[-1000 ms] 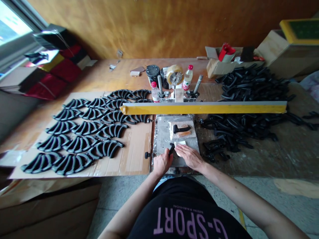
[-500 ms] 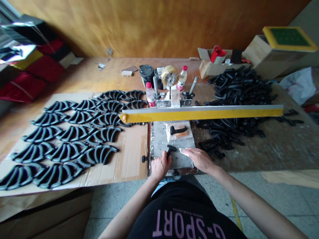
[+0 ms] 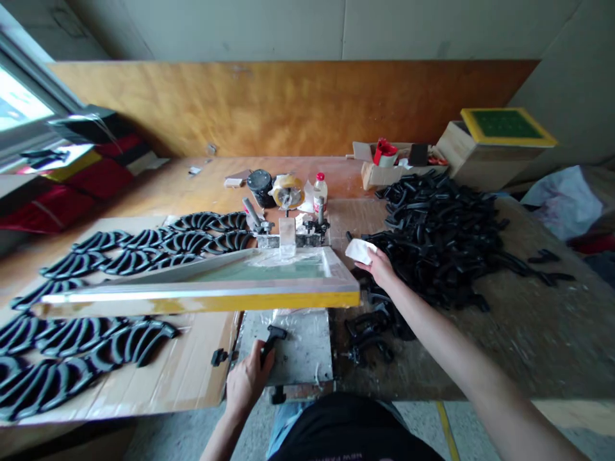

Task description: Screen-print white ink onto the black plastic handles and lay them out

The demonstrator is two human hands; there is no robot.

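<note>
My left hand is closed round a curved black plastic handle piece at the near edge of the foil-covered metal plate. My right hand is stretched out to the right over the edge of the black parts pile and pinches a white cloth. A yellow-edged screen frame hangs tilted above the plate and hides its far half.
Rows of curved black pieces lie on cardboard at the left. Behind the frame stand a clamp, a tape roll, a bottle and a black tub. A box with a green screen stands far right.
My right hand has lifted the white cloth off the plate and carried it right, to the black pile. The view tilted up, so the frame shows from above. My left hand stays on the handle.
</note>
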